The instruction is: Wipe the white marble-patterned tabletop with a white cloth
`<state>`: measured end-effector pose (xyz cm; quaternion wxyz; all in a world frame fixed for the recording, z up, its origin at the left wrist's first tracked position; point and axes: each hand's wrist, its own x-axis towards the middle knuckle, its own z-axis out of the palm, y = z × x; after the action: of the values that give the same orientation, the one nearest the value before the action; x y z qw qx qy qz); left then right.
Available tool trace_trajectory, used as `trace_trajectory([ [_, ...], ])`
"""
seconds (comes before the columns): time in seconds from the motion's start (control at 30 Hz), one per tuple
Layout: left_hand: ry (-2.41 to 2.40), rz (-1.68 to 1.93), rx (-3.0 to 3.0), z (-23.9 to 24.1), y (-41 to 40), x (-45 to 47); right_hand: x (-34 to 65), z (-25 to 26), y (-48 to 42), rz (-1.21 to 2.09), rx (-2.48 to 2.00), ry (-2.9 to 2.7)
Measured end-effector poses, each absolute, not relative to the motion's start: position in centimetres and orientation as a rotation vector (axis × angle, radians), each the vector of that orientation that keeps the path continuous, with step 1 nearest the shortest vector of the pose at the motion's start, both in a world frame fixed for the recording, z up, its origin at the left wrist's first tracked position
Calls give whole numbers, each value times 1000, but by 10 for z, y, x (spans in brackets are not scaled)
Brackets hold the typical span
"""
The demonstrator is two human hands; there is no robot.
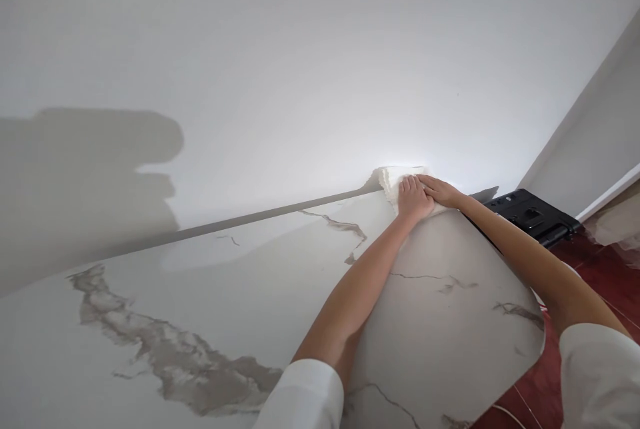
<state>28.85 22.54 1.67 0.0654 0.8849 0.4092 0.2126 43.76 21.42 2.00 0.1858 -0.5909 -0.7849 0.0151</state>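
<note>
A folded white cloth (391, 181) with a scalloped edge lies at the far edge of a marble-patterned tabletop (300, 296), up against the white wall. My left hand (415, 198) presses on it with the fingers bent over the fabric. Just to the right, my right hand (441, 191) holds the same cloth, its fingertips close to my left knuckles. Part of the cloth is hidden beneath both hands. Both arms reach forward across the right part of the table.
The white wall (280, 82) runs along the table's far edge, with a narrow dark gap between them. A black case-like object (530, 216) stands beyond the table's right end. Dark red tiled floor (545, 382) and a pale cable (509, 414) show at the lower right.
</note>
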Motion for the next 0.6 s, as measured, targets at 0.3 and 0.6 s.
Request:
trace_trajectory([
  [0.3,1180,651,2638,13,182,289,453,10,174,-80,-1712,-2319],
  [0.6,1130,665,2620,13,116,284,455,3,106,-107,-1676,-2286],
])
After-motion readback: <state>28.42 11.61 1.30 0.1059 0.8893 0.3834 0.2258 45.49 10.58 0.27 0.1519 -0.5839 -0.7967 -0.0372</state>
